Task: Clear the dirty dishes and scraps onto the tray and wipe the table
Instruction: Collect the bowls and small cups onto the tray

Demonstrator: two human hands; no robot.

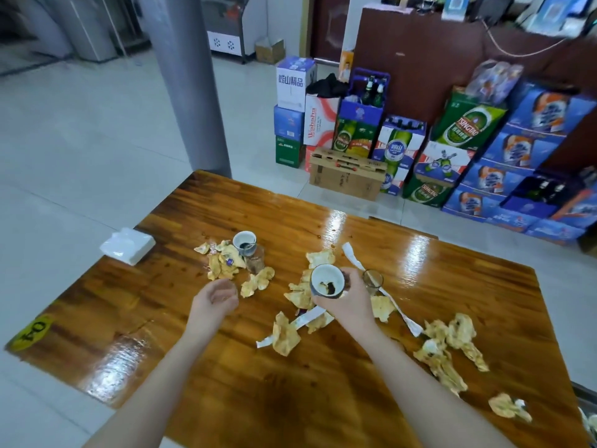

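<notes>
Two bare forearms reach up from the bottom edge of the frame over the bench, a glossy wooden top. At the centre, the right grip is wrapped round a cup. The fingers curl about its side, and the cup is tipped so that its white inside shows, with dark dregs at the bottom (whether it is clear of the bench or resting on it, I cannot tell). The left grip, left of centre, lies palm up with the fingers loosely curled and nothing in it.

Scraps, yellowish and crumpled, are strewn across the bench. One heap is below the cup, one is just above the left grip, and more trail off toward the lower right. White paper strips run among them, one passing just right of the held cup. A glass stands just beside the right grip, on its right. A far cup, also dark inside, sits at the upper edge of the left heap.

Napkins lie in a white stack over the bench's left edge. A yellow sticker marks the near left corner. Past the bench, in the upper right of the frame, beer crates are piled on the tiled floor. A grey pillar rises at upper centre.
</notes>
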